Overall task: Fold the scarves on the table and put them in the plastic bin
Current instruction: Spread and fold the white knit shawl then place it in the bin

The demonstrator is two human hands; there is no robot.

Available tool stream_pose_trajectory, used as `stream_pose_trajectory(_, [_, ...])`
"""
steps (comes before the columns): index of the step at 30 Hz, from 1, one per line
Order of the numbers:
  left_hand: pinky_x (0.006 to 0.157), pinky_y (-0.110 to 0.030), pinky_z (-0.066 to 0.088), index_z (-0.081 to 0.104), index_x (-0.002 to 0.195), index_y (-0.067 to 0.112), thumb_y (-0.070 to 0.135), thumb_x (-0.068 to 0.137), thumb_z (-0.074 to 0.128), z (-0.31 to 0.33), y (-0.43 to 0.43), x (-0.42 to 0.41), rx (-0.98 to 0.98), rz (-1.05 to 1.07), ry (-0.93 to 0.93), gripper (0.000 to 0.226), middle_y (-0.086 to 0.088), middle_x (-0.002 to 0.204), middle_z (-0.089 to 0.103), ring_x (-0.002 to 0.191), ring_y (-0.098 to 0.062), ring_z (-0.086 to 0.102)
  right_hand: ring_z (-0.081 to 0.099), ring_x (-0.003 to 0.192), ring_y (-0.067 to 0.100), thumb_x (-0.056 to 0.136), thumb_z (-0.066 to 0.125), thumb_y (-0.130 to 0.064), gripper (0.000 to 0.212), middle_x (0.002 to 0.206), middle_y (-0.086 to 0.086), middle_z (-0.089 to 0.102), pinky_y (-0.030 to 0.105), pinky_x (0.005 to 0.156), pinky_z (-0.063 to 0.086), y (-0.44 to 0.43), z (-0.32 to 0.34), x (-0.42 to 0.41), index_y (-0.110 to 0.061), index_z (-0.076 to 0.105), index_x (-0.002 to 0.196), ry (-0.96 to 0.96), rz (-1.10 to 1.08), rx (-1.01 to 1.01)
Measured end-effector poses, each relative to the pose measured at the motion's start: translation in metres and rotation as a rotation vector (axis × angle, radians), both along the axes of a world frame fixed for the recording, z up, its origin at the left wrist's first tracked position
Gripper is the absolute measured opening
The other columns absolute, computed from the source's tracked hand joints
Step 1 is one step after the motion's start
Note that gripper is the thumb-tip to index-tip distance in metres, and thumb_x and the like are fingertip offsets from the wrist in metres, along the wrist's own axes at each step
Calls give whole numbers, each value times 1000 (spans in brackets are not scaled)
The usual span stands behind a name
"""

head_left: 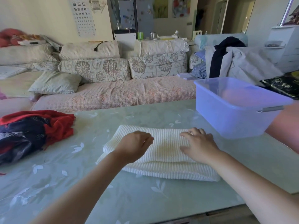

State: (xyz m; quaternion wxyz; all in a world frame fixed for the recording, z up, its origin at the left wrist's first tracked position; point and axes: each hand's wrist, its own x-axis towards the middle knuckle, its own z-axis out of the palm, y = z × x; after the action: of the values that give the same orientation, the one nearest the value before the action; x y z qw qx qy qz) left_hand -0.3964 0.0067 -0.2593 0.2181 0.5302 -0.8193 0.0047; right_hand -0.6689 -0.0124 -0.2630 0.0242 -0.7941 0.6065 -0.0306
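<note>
Nearest, I note left hand [134, 147] loosely curled over the folded white scarf [163, 143] on the table [113, 191], gripping nothing, right hand [199, 145] flat on it, fingers spread; plastic bin [226, 123] near, right.

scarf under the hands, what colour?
Cream-white ribbed knit scarf, clearest in the head view.

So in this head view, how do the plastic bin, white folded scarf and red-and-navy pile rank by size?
1. plastic bin and white folded scarf: look about alike, so no ranking between them.
2. red-and-navy pile: smallest, though the left frame edge cuts it off.
</note>
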Motion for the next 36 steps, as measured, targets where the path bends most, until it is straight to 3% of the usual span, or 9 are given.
stream_pose_trajectory(5, [119, -47, 18, 22, 152, 37, 54, 100, 33, -31, -8, -33, 245, 48, -183, 56, 4, 160, 24, 148, -19, 17, -14, 152, 21, 94, 40, -67, 78, 166, -2, -18, 61, 117, 18, 1, -31, -8, -43, -1, 157, -60, -30, 261])
stream_pose_trajectory(12, [117, -58, -6, -12, 153, 39, 72, 87, 38, -48, -10, -37, 376, -65, -445, 89, -4, 164, -13, 150, -26, -16, -16, 152, 14, 79, 53, -72, 100, 166, -5, -18, 45, 121, 19, 8, -35, -40, -43, -3, 157, 3, 176, 169])
stream_pose_trajectory(18, [121, -53, 9, 6, 154, 42, 31, 87, 56, -45, -13, -29, 319, -93, -338, 85, 2, 164, 9, 151, -21, 4, 3, 153, 15, 89, 50, -38, 78, 167, -4, 5, 39, 120, 24, 8, -39, -45, -42, 14, 157, -11, 242, 75])
stream_pose_trajectory(22, [120, -37, 25, 38, 148, 36, -2, 83, 45, -28, -10, -27, 234, -72, -67, 76, 6, 155, 37, 145, -11, 29, 41, 141, 13, 84, 49, -14, 61, 152, -8, 46, 30, 114, 36, 2, -22, -48, -30, 54, 142, -253, 254, -63])
stream_pose_trajectory(25, [117, -28, 31, 46, 142, 43, 1, 77, 44, -15, 0, -24, 185, -116, -38, 77, 15, 148, 45, 138, -5, 40, 60, 123, 12, 73, 42, -23, 60, 132, -15, 64, 32, 101, 49, 9, -5, -54, -32, 68, 127, -266, 289, -226])
stream_pose_trajectory(29, [116, -32, 29, 48, 138, 50, 38, 84, 48, -9, 20, -31, 386, -154, -258, 55, 25, 150, 37, 139, 2, 31, 54, 126, 5, 76, 46, -50, 52, 133, -21, 62, 27, 103, 43, 28, -6, -52, -39, 69, 121, -68, 341, 63])
stream_pose_trajectory(33, [103, -32, 42, 74, 100, 45, 57, 92, 49, -1, 13, -44, 485, -15, -51, 29, 27, 127, 57, 116, -1, 53, 62, 113, 8, 94, 51, -56, 40, 111, -13, 71, 29, 101, 44, 22, -20, -52, -26, 77, 93, -567, 125, 122])
stream_pose_trajectory(35, [96, -35, 47, 73, 94, 37, 47, 95, 49, -6, 6, -52, 364, 86, 40, 27, 20, 116, 65, 107, -7, 59, 52, 128, 14, 90, 68, -39, 24, 130, -7, 59, 27, 107, 39, 21, -28, -54, -28, 72, 110, -511, 136, -38])
stream_pose_trajectory(36, [97, -38, 46, 70, 104, 35, 44, 95, 47, -13, 3, -56, 277, 107, 4, 26, 16, 120, 63, 112, -12, 57, 38, 140, 14, 83, 74, -44, 46, 146, -6, 45, 28, 114, 31, 24, -31, -55, -32, 63, 127, -413, 187, -1])
